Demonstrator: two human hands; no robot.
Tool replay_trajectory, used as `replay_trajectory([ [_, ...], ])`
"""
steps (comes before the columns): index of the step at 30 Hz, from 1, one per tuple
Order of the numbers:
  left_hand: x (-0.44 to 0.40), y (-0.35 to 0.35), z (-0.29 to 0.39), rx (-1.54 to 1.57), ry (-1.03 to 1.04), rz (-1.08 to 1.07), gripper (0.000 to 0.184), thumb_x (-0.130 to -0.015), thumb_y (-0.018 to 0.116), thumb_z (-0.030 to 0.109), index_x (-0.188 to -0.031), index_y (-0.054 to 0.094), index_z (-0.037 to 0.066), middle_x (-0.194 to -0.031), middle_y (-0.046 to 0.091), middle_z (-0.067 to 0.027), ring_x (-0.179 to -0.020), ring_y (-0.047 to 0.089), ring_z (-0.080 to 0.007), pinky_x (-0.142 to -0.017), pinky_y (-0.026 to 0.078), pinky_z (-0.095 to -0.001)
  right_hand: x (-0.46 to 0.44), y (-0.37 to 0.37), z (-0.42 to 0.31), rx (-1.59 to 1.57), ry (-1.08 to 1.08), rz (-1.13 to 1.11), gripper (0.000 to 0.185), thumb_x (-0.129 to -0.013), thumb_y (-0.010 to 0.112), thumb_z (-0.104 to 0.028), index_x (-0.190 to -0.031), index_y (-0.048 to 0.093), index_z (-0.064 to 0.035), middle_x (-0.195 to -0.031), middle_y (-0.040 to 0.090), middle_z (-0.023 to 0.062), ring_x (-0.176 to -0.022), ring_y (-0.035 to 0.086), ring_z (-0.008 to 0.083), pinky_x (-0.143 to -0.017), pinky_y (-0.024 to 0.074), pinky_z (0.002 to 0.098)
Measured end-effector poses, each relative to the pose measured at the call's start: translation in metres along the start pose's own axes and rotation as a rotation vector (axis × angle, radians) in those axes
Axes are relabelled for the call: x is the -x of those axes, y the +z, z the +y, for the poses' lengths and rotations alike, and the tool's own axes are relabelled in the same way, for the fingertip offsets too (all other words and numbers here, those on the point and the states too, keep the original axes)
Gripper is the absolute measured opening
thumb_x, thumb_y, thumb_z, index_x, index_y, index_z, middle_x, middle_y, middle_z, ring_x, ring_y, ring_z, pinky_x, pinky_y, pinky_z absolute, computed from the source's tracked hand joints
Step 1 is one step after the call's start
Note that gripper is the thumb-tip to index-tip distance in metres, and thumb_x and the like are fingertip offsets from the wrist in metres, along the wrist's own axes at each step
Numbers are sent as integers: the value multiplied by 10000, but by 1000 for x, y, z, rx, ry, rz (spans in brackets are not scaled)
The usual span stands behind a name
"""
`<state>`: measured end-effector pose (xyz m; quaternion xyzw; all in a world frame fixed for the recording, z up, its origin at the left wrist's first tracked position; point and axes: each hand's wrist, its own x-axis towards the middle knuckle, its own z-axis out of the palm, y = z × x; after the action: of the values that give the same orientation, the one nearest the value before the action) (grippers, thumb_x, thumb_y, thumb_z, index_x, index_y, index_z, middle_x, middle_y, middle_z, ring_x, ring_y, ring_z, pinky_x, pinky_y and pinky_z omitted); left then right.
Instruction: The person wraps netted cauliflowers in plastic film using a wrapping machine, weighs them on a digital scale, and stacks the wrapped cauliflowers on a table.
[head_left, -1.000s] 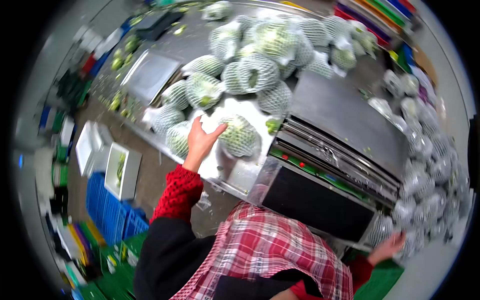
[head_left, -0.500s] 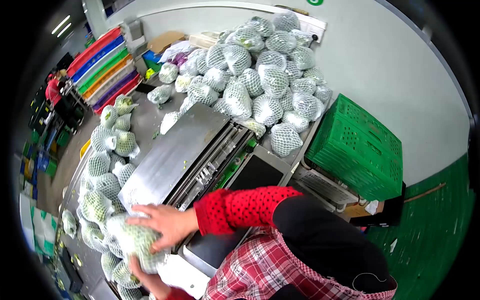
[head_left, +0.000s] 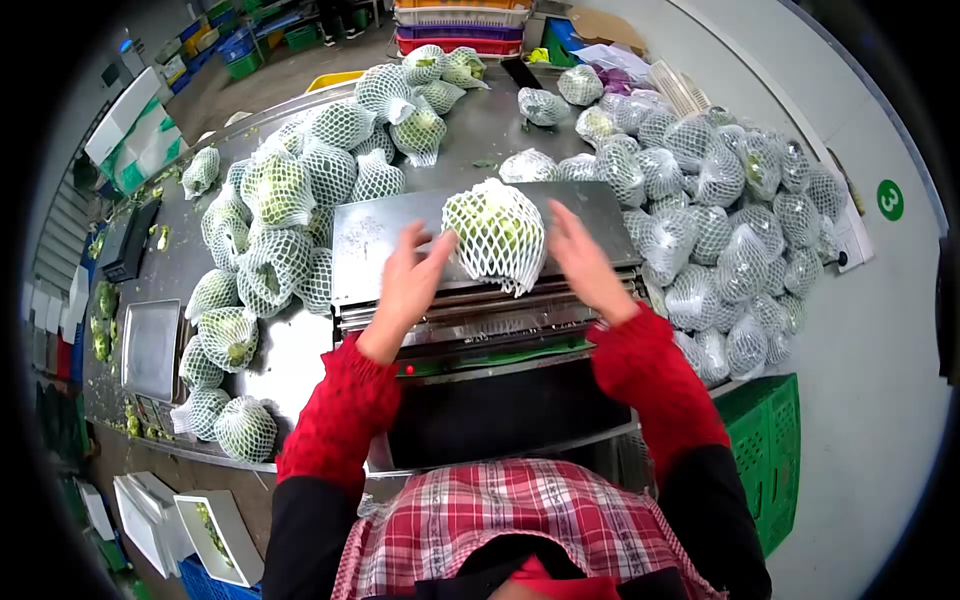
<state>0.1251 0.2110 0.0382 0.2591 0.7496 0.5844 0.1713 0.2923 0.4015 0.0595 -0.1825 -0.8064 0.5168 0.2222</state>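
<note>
Vegetable (head_left: 496, 232) looks nearly round, frayed netting edge (head_left: 508, 277) pointing toward the apron (head_left: 510, 510).

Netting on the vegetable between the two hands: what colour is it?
White netting, best seen in the head view.

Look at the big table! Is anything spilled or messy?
Yes: loose green scraps are scattered along the left side of the metal table, near the shallow tray. They look messy because the vegetables nearby are wrapped in white nets. I can't see damage on the netted bundle in the middle.
</note>
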Motion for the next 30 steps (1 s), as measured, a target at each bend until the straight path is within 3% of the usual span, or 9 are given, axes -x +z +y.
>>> replay_trajectory([
  [3, 45, -66, -7, -673, 301, 194, 349, -795, 743, 325, -801, 667, -15, -617, 625, -188, -540, 633, -302, -520, 481, -375, 43, -65, 8, 385, 53, 136, 301, -914, 606, -292, -993, 693, -15, -844, 692, 137, -751, 672, 218, -681, 508, 343],
  [5, 72, -88, -21, -1158, 247, 66, 480, -784, 708, 433, -564, 628, 14, -474, 560, -159, -425, 580, -315, -445, 454, -400, 64, -79, 32, 791, 181, 18, 464, -813, 671, -463, -662, 672, -25, -620, 628, 159, -593, 625, 350, -570, 481, 428],
  [15, 59, -38, -13, -993, -22, -125, 288, -791, 651, 310, -646, 690, 64, -590, 609, -165, -591, 621, -358, -582, 493, -444, 40, -63, 33, 1093, 325, -146, 474, -726, 715, -453, -631, 653, 8, -622, 602, 215, -632, 630, 384, -599, 487, 476],
  [19, 61, -55, -18, -669, -23, -201, 294, -862, 608, 219, -664, 616, 3, -597, 616, -170, -538, 599, -307, -517, 457, -381, 47, -67, 51, 476, 196, -155, 296, -850, 586, -202, -700, 583, 53, -652, 606, 199, -583, 594, 333, -575, 464, 418],
  [21, 82, -90, 14, -86, -542, -434, 291, -908, 560, 176, -669, 579, 12, -569, 613, -124, -515, 593, -222, -480, 420, -333, 68, -93, 11, -143, 549, -385, 298, -920, 513, -169, -671, 504, -5, -573, 531, 62, -514, 496, 141, -496, 401, 307],
  [23, 108, -107, 64, 198, -520, -568, 266, -928, 519, 130, -694, 564, 11, -584, 620, -114, -499, 596, -184, -451, 435, -309, 87, -105, -53, -175, 669, -416, 297, -952, 475, -167, -684, 499, -40, -591, 550, 56, -495, 508, 112, -460, 390, 246],
  [26, 57, -92, 99, 852, 164, -555, 227, -972, 444, 171, -826, 536, 24, -612, 589, -179, -500, 615, -260, -408, 521, -335, 58, -102, -63, -686, 106, -141, 282, -960, 466, -192, -729, 502, -35, -599, 537, 76, -471, 543, 168, -434, 441, 271],
  [28, 11, -57, 123, 796, 178, -157, 303, -948, 488, 149, -704, 537, -24, -863, 659, -223, -797, 644, -237, -718, 529, -341, -9, -94, -60, -1296, 33, -126, 283, -969, 452, -200, -752, 510, -29, -850, 617, 148, -664, 621, 234, -545, 509, 322],
  [30, -57, -22, 81, 370, 387, 107, 272, -964, 526, 161, -789, 594, -36, -892, 660, -99, -846, 591, -137, -833, 470, -311, -66, -51, -32, -896, 16, 252, 229, -961, 463, -141, -772, 531, -32, -958, 640, 162, -808, 639, 232, -695, 539, 330],
])
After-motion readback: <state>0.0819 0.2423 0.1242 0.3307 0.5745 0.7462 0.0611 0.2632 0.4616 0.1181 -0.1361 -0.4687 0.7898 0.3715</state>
